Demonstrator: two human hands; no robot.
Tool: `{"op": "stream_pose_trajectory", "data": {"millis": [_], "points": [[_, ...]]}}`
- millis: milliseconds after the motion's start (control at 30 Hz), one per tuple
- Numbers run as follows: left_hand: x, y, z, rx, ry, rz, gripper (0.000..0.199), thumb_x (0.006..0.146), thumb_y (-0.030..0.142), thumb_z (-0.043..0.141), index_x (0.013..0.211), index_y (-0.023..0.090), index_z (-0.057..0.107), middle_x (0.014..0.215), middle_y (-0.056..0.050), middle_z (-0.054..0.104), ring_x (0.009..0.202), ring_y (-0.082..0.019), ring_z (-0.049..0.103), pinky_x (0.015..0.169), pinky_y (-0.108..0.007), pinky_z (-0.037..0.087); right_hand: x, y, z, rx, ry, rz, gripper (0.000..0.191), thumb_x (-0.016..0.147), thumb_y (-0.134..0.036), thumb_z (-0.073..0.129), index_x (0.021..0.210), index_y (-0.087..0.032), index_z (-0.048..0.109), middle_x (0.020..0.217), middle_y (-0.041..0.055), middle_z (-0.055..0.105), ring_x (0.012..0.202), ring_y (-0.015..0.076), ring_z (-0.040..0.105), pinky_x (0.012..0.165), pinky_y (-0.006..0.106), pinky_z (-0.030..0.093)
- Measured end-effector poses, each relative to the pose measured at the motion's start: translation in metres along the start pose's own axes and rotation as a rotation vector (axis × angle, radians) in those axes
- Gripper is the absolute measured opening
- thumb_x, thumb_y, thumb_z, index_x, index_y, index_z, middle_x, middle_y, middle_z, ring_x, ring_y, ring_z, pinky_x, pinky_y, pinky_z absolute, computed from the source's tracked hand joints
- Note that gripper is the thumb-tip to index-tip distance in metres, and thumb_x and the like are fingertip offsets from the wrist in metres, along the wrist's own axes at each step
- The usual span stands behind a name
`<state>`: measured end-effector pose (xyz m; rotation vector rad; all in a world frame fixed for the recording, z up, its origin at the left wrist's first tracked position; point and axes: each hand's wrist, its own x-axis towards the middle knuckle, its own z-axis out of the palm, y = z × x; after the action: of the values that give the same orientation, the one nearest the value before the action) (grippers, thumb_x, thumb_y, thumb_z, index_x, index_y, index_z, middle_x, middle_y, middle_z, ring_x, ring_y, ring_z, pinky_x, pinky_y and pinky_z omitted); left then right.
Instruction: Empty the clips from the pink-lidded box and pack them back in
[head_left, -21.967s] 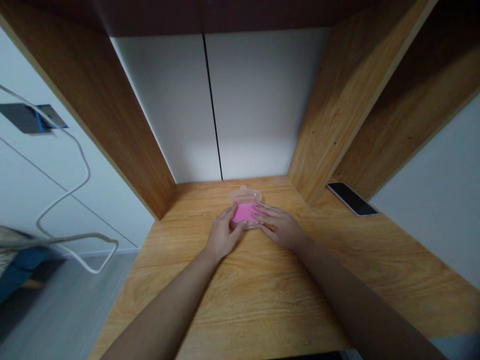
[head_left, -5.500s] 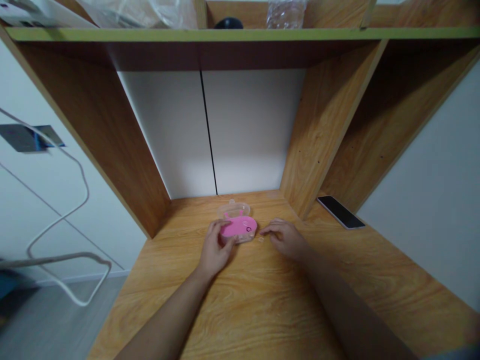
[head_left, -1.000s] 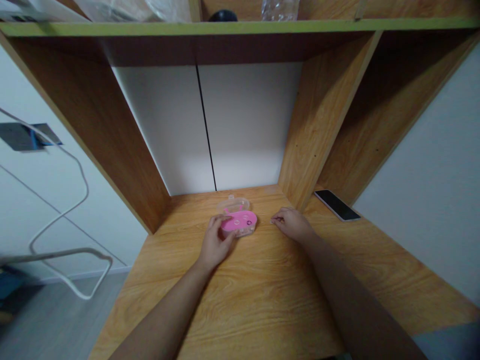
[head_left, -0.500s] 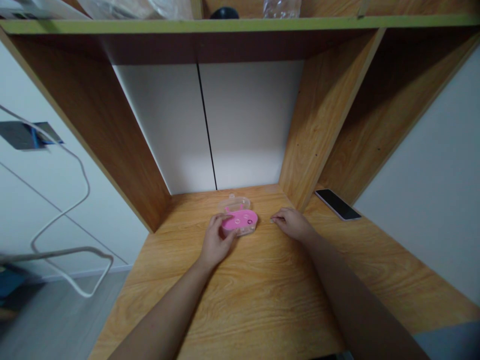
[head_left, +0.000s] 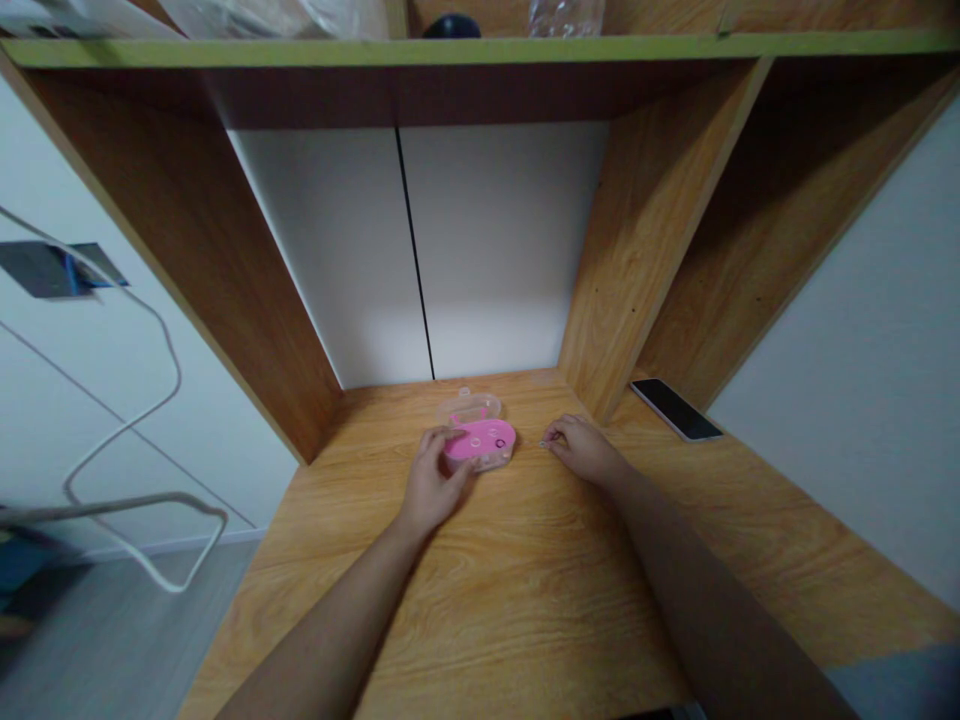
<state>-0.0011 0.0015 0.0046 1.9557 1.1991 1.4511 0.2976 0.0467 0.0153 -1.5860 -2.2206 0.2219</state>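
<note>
1. The left hand (head_left: 433, 478) is half curled, its fingers lying over the near left edge of the pink plastic case (head_left: 480, 442). Whether it grips or only steadies the case cannot be told.
2. The right hand (head_left: 583, 449) rests just right of the case, fingertips drawn close together. Any held item is too small to tell.
3. The case lies on the wooden desk (head_left: 480, 620), near the far wall, with a clear lid (head_left: 471, 407) on its far side.
4. Handling: the case is likely light, stiff and slick. Take hold at the pink body's rim, since the thin lid may flex.
5. Right of the case, a phone (head_left: 675, 409) lies on the desk.
</note>
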Motion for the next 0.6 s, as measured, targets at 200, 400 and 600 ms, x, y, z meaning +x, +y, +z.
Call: {"op": "stream_pose_trajectory", "data": {"millis": [200,400,600], "points": [[0.000,0.000,0.001,-0.007,0.013,0.014,0.036,0.081,0.020,0.074,0.116,0.022,0.065,0.119,-0.009,0.061,0.116,-0.025,0.058,0.105,-0.045,0.046,0.001,-0.008,0.000,0.092,0.078,-0.009,0.009,0.089,-0.021,0.061,0.089,-0.017,0.070,0.093,0.0077,0.070,0.091,0.0208,0.062,0.084,0.032,0.047],[0.000,-0.001,0.001,-0.010,0.020,0.018,0.037,0.081,0.023,0.075,0.116,0.023,0.065,0.121,-0.009,0.061,0.117,-0.026,0.058,0.106,-0.047,0.046,-0.001,-0.040,-0.005,0.284,0.284,-0.021,0.013,0.089,-0.025,0.058,0.090,-0.020,0.070,0.089,0.0060,0.072,0.083,0.0196,0.064,0.079,0.032,0.050],[0.000,-0.001,0.002,0.006,0.009,0.045,0.039,0.080,0.023,0.075,0.117,0.024,0.065,0.121,-0.010,0.061,0.117,-0.027,0.058,0.105,-0.047,0.047,-0.003,-0.071,-0.001,0.377,0.354,-0.020,0.011,0.085,-0.028,0.062,0.084,-0.021,0.070,0.082,0.0055,0.072,0.079,0.0202,0.064,0.077,0.033,0.051]]}}
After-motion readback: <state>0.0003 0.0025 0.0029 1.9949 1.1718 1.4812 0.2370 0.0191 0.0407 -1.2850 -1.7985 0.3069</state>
